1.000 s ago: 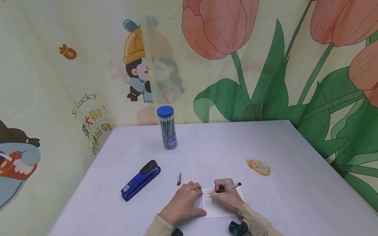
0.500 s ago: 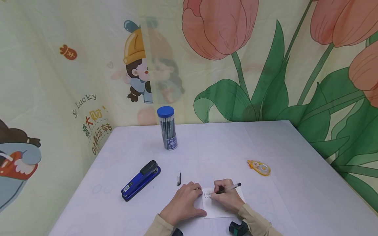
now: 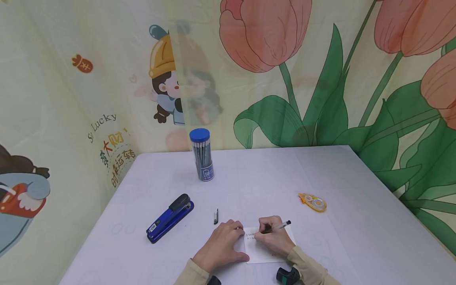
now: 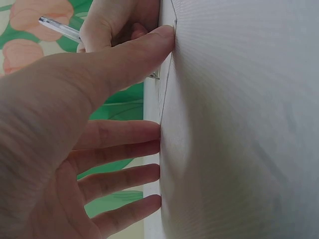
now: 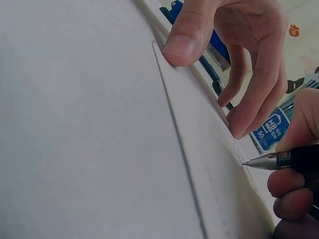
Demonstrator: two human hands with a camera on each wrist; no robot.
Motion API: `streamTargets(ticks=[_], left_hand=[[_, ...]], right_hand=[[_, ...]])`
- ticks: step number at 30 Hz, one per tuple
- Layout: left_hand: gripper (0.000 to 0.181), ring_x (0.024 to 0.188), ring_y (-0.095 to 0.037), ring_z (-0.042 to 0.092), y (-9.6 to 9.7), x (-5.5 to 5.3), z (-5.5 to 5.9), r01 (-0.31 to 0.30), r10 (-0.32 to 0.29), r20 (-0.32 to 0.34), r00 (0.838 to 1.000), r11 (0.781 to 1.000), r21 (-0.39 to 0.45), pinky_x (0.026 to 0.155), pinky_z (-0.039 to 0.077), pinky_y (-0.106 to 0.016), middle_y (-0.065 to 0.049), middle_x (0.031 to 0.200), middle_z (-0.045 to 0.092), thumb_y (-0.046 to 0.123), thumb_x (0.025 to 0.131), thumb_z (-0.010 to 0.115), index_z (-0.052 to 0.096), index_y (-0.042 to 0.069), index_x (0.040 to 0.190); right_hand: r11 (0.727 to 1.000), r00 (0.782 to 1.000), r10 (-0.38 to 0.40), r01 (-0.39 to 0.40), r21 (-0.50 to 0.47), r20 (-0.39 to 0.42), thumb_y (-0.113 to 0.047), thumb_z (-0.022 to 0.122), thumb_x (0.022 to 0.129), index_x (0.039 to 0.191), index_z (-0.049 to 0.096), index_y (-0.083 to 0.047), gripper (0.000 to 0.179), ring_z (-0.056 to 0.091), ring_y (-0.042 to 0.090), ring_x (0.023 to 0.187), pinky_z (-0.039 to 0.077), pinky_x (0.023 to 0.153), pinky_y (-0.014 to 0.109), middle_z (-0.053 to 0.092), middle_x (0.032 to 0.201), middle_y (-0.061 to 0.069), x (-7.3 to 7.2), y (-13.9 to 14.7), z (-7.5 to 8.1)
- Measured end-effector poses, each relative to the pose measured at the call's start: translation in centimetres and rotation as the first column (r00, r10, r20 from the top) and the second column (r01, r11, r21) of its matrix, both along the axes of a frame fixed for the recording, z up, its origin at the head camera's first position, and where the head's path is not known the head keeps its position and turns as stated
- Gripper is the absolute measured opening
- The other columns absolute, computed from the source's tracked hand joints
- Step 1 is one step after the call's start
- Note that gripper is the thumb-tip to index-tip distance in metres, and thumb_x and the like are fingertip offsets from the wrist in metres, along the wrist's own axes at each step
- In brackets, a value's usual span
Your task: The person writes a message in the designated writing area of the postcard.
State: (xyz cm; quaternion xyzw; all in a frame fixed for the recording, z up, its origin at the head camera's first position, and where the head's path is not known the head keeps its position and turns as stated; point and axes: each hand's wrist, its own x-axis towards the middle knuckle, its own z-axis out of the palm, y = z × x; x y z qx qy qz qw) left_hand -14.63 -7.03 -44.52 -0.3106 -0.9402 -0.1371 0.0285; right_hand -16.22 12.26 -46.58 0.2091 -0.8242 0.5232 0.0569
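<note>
My right hand (image 3: pixel 277 237) pinches a pen (image 3: pixel 281 226) with a clear barrel and black grip. In the right wrist view the metal pen tip (image 5: pixel 259 162) meets the paper. That sheet of white paper (image 3: pixel 261 255) lies flat, with small dark writing at its upper left, partly covered by the right hand. My left hand (image 3: pixel 221 244) rests at the paper's left edge, thumb on its lower left corner. Its fingers (image 4: pixel 122 174) look fairly straight and spread, fingertips down on the surface. A small pen cap (image 3: pixel 215 216) lies just beyond the left hand.
A blue stapler (image 3: pixel 170 218) lies to the left on the white table (image 3: pixel 256 182). Farther back stands a blue-lidded tub of pencils (image 3: pixel 202 155). An orange correction tape (image 3: pixel 313 202) lies at the right. A printed curtain (image 3: pixel 199 79) hangs behind the table.
The right hand makes tiny shifts with the pen at the line of writing. The left hand and the other objects stay where they were.
</note>
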Motion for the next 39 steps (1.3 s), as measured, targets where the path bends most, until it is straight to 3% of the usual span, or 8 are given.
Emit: streamTargets(ticks=[3,7,22,27,32,39], left_hand=[[0.057,0.094,-0.009,0.054,0.0,0.0,0.1,-0.004,0.003,0.013,1.0,1.0,0.0,0.084,0.047,-0.027,0.005,0.105,0.064,0.051,0.066,0.082,0.073,0.009,0.103],[0.057,0.094,-0.009,0.054,0.0,0.1,0.1,-0.006,0.006,0.025,1.0,1.0,0.001,0.085,0.047,-0.027,0.004,0.106,0.064,0.051,0.066,0.082,0.073,0.009,0.103],[0.057,0.094,-0.008,0.054,0.2,0.0,0.3,0.006,-0.006,-0.014,1.0,1.0,-0.004,0.084,0.047,-0.027,0.005,0.105,0.063,0.05,0.066,0.082,0.073,0.008,0.104],[0.057,0.094,-0.008,0.054,0.2,0.1,0.4,0.005,-0.005,-0.004,1.0,1.0,0.002,0.084,0.047,-0.026,0.005,0.105,0.064,0.05,0.066,0.082,0.073,0.008,0.104],[0.055,0.093,-0.008,0.053,0.2,0.1,0.3,-0.005,0.005,0.005,1.0,1.0,0.017,0.083,0.047,-0.027,0.005,0.105,0.063,0.05,0.068,0.082,0.073,0.009,0.104],[0.046,0.091,-0.011,0.056,-0.1,0.0,0.2,-0.05,0.057,-0.074,0.996,0.994,0.098,0.078,0.05,-0.027,0.0,0.104,0.065,0.04,0.07,0.083,0.073,0.006,0.101]], right_hand=[[0.998,0.997,-0.029,0.033,-0.056,0.072,0.013,0.061,0.065,0.057,0.046,-0.004,0.025,0.043,0.003,0.056,0.034,0.057,0.019,0.048,0.057,-0.002,-0.6,0.3,-1.2],[0.988,0.989,-0.029,0.051,-0.145,0.147,0.012,0.061,0.066,0.058,0.045,-0.002,0.022,0.045,0.005,0.056,0.035,0.057,0.019,0.05,0.058,-0.004,-0.7,0.6,-1.4],[0.976,0.979,-0.027,0.069,-0.205,0.203,0.014,0.061,0.068,0.063,0.05,0.003,0.016,0.049,0.009,0.06,0.039,0.057,0.02,0.055,0.06,-0.003,-0.7,1.7,-0.6],[0.978,0.976,0.019,0.026,-0.205,0.216,0.01,0.064,0.073,0.068,0.054,0.006,0.012,0.05,0.008,0.061,0.041,0.058,0.02,0.057,0.062,-0.003,-0.7,2.1,-0.4],[0.973,0.968,0.061,-0.004,-0.229,0.245,0.004,0.068,0.079,0.076,0.056,0.009,0.013,0.051,0.007,0.055,0.042,0.049,0.019,0.061,0.064,-0.002,-0.7,2.6,-0.3],[0.962,0.965,0.074,-0.002,-0.272,0.253,0.006,0.068,0.079,0.078,0.055,0.013,0.014,0.05,0.006,0.051,0.042,0.046,0.018,0.064,0.064,-0.002,-0.9,3.2,-0.6]])
